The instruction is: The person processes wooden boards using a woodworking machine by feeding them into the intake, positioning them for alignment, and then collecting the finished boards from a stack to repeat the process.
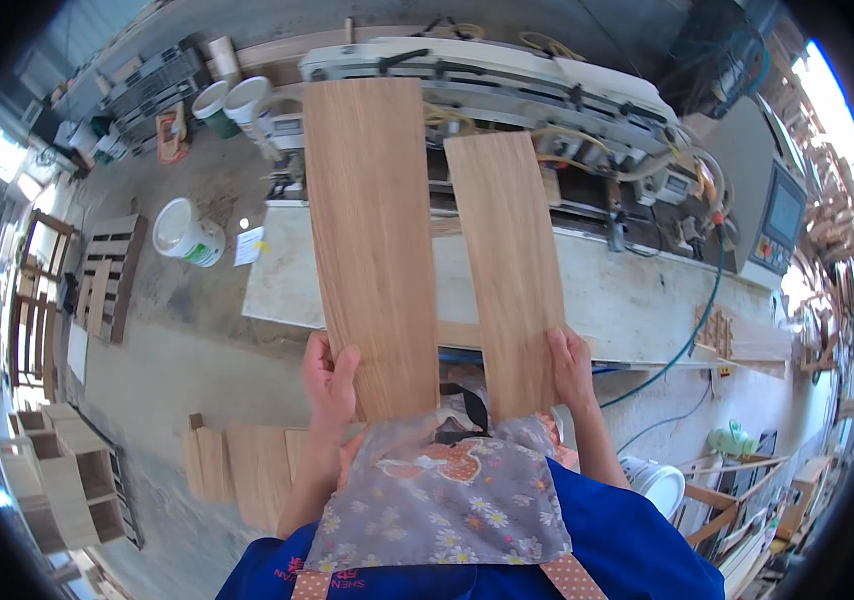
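Presently held: left hand [330, 380] clasped the wider wooden board [369, 240]; right hand [569, 365] clasped the narrower wooden board [505, 270], both raised side by side, a gap between, above the workbench edge [647, 350]. White buckets [187, 233] stood on open concrete floor [177, 370]; contents not visible.

Two flat wood boards are held up side by side, with a gap between them. The left board [371, 240] is light brown, long and wider, and it reaches up higher. The right board [508, 270] is the same colour, a bit narrower, and leans a little to the left.
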A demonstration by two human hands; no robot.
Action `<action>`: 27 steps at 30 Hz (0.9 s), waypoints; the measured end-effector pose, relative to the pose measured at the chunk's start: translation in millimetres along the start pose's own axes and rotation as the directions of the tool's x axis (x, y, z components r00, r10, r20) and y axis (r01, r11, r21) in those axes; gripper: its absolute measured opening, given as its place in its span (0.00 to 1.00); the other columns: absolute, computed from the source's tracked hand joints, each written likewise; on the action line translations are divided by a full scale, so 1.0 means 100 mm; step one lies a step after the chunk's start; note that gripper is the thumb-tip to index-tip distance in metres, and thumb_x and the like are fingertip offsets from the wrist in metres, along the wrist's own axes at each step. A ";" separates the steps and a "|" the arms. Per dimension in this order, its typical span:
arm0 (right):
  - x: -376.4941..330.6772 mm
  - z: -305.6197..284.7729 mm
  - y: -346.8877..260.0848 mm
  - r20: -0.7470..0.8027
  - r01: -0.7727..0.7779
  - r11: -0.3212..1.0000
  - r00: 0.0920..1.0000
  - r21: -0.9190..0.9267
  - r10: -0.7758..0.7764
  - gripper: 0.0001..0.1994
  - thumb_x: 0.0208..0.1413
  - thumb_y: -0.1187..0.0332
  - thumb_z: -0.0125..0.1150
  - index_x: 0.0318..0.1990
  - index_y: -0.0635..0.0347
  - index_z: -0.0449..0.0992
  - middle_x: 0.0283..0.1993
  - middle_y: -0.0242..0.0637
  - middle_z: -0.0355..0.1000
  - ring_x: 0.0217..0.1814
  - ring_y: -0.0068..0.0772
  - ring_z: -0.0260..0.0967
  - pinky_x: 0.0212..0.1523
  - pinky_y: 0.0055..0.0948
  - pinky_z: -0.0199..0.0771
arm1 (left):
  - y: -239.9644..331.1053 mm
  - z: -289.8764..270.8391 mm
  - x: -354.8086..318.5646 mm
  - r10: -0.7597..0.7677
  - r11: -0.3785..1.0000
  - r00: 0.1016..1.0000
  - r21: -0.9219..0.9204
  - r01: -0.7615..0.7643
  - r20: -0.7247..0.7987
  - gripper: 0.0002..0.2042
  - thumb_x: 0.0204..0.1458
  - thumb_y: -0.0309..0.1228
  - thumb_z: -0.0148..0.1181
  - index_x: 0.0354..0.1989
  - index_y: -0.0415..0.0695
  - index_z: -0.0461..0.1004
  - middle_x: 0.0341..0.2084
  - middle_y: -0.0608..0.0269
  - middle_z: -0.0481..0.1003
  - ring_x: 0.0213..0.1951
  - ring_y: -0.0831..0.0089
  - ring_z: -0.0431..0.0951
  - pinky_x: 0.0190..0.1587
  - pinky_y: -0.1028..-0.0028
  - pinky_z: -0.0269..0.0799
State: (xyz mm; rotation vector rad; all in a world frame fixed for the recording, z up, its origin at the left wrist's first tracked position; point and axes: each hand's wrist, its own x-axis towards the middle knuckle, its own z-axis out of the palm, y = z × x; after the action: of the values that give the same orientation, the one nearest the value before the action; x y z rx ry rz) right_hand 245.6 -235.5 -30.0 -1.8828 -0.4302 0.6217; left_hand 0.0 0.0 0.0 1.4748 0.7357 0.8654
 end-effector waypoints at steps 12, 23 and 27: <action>0.55 -0.44 0.00 -0.174 0.017 0.996 0.985 0.086 -0.002 0.16 0.64 0.60 0.53 0.32 0.65 0.71 0.24 0.31 0.63 0.31 0.19 0.56 0.33 0.25 0.64 | -0.04 1.29 0.32 -0.121 0.980 0.987 -0.148 0.136 0.102 0.13 0.60 0.36 0.60 0.39 0.39 0.68 0.32 0.70 0.72 0.33 0.87 0.67 0.39 0.81 0.65; 1.12 0.14 0.13 -0.250 0.076 0.984 0.968 0.159 -0.035 0.19 0.66 0.60 0.50 0.26 0.65 0.63 0.22 0.31 0.54 0.28 0.20 0.50 0.29 0.29 0.58 | -0.64 1.41 0.83 -0.055 0.990 0.977 -0.118 0.081 0.205 0.09 0.62 0.32 0.57 0.40 0.39 0.68 0.28 0.73 0.71 0.28 0.89 0.65 0.31 0.84 0.63; 1.28 0.25 0.30 -0.267 0.111 0.985 0.961 0.133 -0.073 0.20 0.66 0.58 0.50 0.27 0.65 0.62 0.21 0.34 0.52 0.27 0.21 0.49 0.27 0.30 0.58 | -0.72 1.41 0.97 -0.090 0.992 0.959 -0.059 0.110 0.268 0.08 0.62 0.32 0.57 0.39 0.39 0.68 0.27 0.75 0.70 0.28 0.90 0.64 0.31 0.85 0.62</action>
State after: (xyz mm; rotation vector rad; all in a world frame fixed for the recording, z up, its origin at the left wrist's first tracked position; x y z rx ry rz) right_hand 333.2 -157.1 -93.6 -1.7631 -0.2900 0.3266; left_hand 173.5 14.9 -63.3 1.4404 0.5672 0.5965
